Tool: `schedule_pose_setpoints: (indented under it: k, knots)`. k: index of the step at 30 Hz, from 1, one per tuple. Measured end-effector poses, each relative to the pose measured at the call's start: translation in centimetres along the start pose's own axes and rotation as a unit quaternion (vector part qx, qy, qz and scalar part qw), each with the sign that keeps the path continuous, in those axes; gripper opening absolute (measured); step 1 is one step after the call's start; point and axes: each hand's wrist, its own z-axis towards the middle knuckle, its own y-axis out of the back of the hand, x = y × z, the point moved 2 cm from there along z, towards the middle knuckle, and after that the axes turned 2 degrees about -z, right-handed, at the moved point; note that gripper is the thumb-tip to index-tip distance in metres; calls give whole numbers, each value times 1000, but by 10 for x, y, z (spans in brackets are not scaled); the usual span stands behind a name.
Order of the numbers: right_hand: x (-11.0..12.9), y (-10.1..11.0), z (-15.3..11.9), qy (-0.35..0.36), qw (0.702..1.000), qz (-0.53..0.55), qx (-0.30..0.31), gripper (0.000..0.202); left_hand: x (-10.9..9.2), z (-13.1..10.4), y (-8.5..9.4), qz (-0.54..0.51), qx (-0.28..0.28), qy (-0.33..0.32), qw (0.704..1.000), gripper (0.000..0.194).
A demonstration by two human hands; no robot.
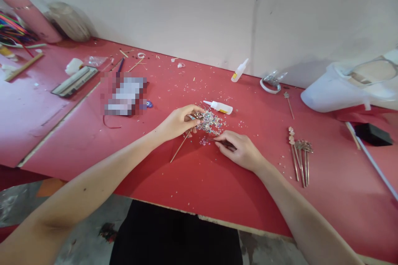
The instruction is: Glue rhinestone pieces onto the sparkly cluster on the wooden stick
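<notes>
My left hand [183, 122] is closed on a metal hair stick [178, 150], whose ornate head sits among my fingers and whose shaft slants down toward me. In my right hand [238, 149] is a pair of dark tweezers [226, 143], gripped low over the table. Their tips reach a few loose rhinestones [204, 141]. Just above lies a larger pile of glittering rhinestones [213, 121], partly behind my left fingers. Behind the pile a small white glue bottle [221, 107] lies on its side with its nozzle pointing left.
Several finished-looking hair sticks [301, 157] lie right, with a single one [290, 105] farther back. A second glue bottle [239, 71], a tape roll [270, 85] and a white pitcher [326, 87] are near the wall. Left are a blurred-out flat object [126, 95], a box [74, 81] and a pink bottle [34, 16].
</notes>
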Motion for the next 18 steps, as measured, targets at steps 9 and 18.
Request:
schedule_pose_setpoints:
  k: [9, 18]
  knots:
    - [0, -1, 1, 11, 1000, -21, 5, 12, 1, 0, -2, -5, 11, 7, 1000, 29]
    - [0, -1, 1, -5, 1000, -4, 3, 13, 2, 0, -1, -2, 5, 9, 1000, 30]
